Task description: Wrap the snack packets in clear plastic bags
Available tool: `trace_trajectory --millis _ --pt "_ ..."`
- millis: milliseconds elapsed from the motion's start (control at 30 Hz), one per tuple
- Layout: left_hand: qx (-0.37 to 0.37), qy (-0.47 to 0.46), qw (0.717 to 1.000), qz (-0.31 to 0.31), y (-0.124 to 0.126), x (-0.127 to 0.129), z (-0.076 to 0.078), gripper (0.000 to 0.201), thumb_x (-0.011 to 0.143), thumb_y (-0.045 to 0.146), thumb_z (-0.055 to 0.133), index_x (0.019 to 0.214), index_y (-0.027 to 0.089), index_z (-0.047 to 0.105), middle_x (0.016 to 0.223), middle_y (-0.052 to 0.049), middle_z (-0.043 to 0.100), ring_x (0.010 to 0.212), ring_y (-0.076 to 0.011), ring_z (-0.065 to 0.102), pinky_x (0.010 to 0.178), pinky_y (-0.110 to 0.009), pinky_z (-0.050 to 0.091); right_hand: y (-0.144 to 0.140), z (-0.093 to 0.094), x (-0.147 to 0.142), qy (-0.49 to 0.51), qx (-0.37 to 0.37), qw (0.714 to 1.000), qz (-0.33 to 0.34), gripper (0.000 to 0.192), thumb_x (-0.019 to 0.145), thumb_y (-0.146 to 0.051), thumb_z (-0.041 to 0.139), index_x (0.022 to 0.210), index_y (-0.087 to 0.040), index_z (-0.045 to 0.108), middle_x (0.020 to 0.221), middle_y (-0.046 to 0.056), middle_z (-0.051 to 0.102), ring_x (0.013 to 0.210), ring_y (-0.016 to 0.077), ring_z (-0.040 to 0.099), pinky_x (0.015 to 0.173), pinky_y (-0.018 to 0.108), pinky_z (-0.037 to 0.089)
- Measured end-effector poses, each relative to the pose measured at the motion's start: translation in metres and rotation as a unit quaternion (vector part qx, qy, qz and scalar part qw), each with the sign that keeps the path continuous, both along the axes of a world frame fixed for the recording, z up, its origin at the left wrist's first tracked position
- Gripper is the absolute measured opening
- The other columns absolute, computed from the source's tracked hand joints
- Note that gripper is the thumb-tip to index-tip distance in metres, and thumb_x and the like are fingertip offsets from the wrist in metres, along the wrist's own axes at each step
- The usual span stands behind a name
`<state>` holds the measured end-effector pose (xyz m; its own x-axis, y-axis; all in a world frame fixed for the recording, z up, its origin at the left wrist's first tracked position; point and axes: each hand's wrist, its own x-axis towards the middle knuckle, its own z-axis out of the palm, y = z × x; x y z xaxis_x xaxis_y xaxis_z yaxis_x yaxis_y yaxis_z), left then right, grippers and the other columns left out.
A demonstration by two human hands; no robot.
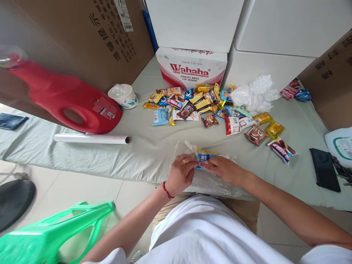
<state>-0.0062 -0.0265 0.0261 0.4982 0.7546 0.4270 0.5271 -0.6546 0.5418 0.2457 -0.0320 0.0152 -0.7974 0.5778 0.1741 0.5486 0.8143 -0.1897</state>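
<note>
I had both hands close together at the near edge of the table [148,161], over a blue packet [204,157]. My left hand [182,171] was narrow, thumb and fingers pinched on the packet's left end, a red bracelet [167,190] around that wrist. My right hand [224,168] had its fingers bent against the packet's lower side; its thumb was hidden, so I could not tell how tightly it was closed. The packet lay between my hands, above a clear plastic sheet [217,185] that spread beneath them.

Farther back, many small snack packets [202,105] lay heaped before a red and white water box [192,68], with white crumpled plastic [254,94] touching the heap's right side. A wafer packet [282,149] lay apart, nearer my right arm. To my left, a white tube [90,139] lay in front of a red jug [74,99], and a paper cup [128,99] stood just beside the jug.
</note>
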Motion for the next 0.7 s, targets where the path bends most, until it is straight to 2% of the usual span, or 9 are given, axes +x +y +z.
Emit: trace_trajectory --millis 67,133,200,267,333,433,500,567,700 --pt "0.046 -0.022 0.995 0.086 0.001 -0.009 0.007 0.023 0.088 0.008 0.053 0.099 0.023 0.068 0.102 -0.008 0.071 0.102 -0.0237 0.063 0.088 -0.042 0.052 -0.001 -0.002 -0.005 -0.023 -0.001 1.0 -0.006 0.047 0.101 -0.008 0.045 0.145 -0.023 0.054 0.093 0.004 0.061 0.081 0.0184 0.054 0.072 0.031 0.047" --pt "0.126 0.006 0.985 0.119 0.006 -0.012 0.017 0.027 0.086 0.011 0.059 0.109 0.023 0.067 0.116 -0.012 0.068 0.119 -0.0301 0.058 0.099 -0.051 0.048 -0.003 0.0 -0.01 -0.046 -0.009 0.999 -0.023 0.047 0.099 -0.009 0.05 0.143 -0.024 0.056 0.097 0.006 0.062 0.086 0.0197 0.056 0.077 0.033 0.048" --pt "0.187 0.08 0.977 0.07 0.015 -0.01 0.027 0.04 0.086 0.01 0.06 0.12 0.029 0.066 0.132 -0.011 0.064 0.137 -0.0357 0.047 0.113 -0.064 0.033 -0.004 0.003 -0.013 -0.056 -0.021 0.998 -0.035 0.046 0.097 -0.01 0.054 0.141 -0.024 0.059 0.102 0.008 0.063 0.092 0.0214 0.058 0.081 0.035 0.049" --pt "0.191 0.165 0.968 -0.009 0.027 -0.009 0.033 0.046 0.088 0.007 0.056 0.125 0.034 0.065 0.134 -0.008 0.065 0.141 -0.0346 0.046 0.118 -0.069 0.022 -0.005 0.004 -0.014 -0.053 -0.042 0.997 -0.043 0.044 0.098 -0.011 0.056 0.14 -0.024 0.061 0.104 0.008 0.064 0.092 0.0217 0.058 0.081 0.034 0.048" --pt "0.159 0.224 0.959 -0.068 0.038 -0.015 0.03 0.042 0.092 0.006 0.051 0.123 0.031 0.066 0.119 -0.008 0.071 0.125 -0.0287 0.059 0.115 -0.061 0.032 -0.004 0.001 -0.012 -0.035 -0.075 0.995 -0.057 0.041 0.1 -0.012 0.054 0.138 -0.025 0.063 0.101 0.007 0.063 0.086 0.0199 0.057 0.076 0.032 0.046" --pt "0.116 0.266 0.947 -0.136 0.044 -0.04 0.015 0.026 0.097 0.01 0.051 0.109 0.023 0.069 0.099 -0.009 0.073 0.096 -0.0214 0.068 0.09 -0.039 0.051 -0.002 -0.004 -0.009 -0.001 -0.122 0.989 -0.079 0.037 0.104 -0.016 0.048 0.135 -0.028 0.066 0.096 0.005 0.062 0.081 0.0182 0.055 0.072 0.029 0.042" --pt "0.114 0.272 0.94 -0.17 0.037 -0.064 0.003 0.024 0.097 0.01 0.05 0.106 0.022 0.069 0.105 -0.01 0.074 0.098 -0.0205 0.068 0.082 -0.034 0.053 -0.002 -0.005 -0.008 0.006 -0.135 0.987 -0.082 0.036 0.105 -0.018 0.047 0.134 -0.028 0.067 0.095 0.005 0.061 0.082 0.0184 0.053 0.072 0.028 0.041" --pt "0.126 0.254 0.945 -0.166 0.021 -0.085 -0.004 0.027 0.096 0.009 0.049 0.109 0.022 0.069 0.115 -0.011 0.074 0.107 -0.0221 0.068 0.083 -0.034 0.054 -0.003 -0.003 -0.008 -0.006 -0.132 0.988 -0.077 0.037 0.103 -0.016 0.049 0.134 -0.026 0.067 0.094 0.005 0.06 0.082 0.0188 0.052 0.073 0.029 0.04" --pt "0.151 0.172 0.961 -0.155 -0.023 -0.095 -0.007 0.03 0.092 0.02 0.055 0.118 0.029 0.068 0.123 -0.009 0.073 0.12 -0.0271 0.065 0.103 -0.047 0.052 -0.005 0.012 -0.009 -0.023 -0.118 0.991 -0.061 0.043 0.098 -0.012 0.052 0.136 -0.025 0.065 0.098 0.008 0.059 0.084 0.0203 0.052 0.075 0.031 0.042"
